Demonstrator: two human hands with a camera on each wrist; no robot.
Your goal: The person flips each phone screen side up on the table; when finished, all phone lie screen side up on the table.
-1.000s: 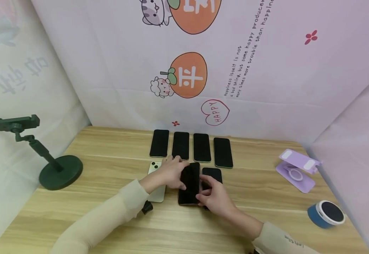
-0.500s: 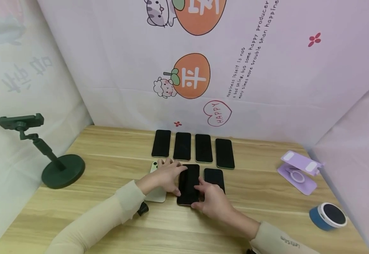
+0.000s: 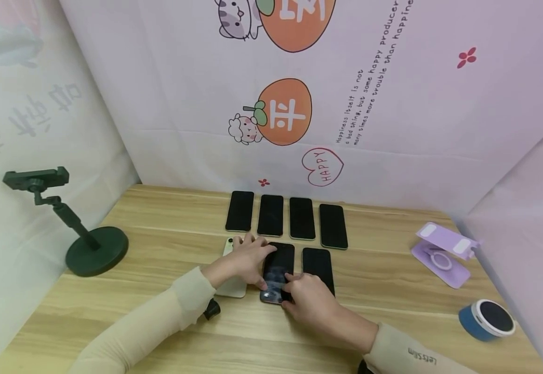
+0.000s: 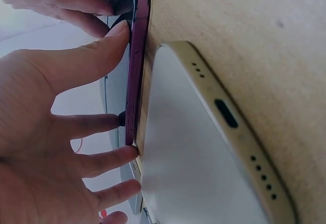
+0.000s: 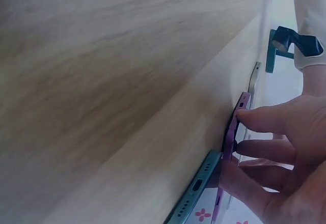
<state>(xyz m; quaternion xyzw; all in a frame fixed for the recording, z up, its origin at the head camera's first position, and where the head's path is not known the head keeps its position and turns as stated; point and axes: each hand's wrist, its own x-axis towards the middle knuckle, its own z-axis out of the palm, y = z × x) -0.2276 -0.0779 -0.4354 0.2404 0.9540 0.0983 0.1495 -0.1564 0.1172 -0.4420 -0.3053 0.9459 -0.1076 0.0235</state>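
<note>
A dark-screened smartphone with a purple edge point(image 3: 275, 266) lies face up between both hands, a greyish light patch on its lower screen. My left hand point(image 3: 248, 259) spreads over its left side; in the left wrist view the thumb point(image 4: 118, 35) touches the purple edge and straight fingers reach toward its upper part. My right hand point(image 3: 312, 301) holds the lower right side with curled fingers, its thumb point(image 5: 249, 118) at the bottom corner. A white phone point(image 3: 233, 286), back up, lies partly under the left hand. A black phone point(image 3: 317, 264) lies right of the purple one.
Several black phones, the rightmost point(image 3: 333, 226) among them, stand in a row along the wooden table's back. A dark green phone stand point(image 3: 94, 252) is at left. A lilac folding stand point(image 3: 441, 254) and a blue-and-white cylinder point(image 3: 486, 321) are at right.
The right hand has slid down and inward from the phone's right edge toward its lower corner. A light patch now shows on its dark screen. The left hand has moved slightly left.
</note>
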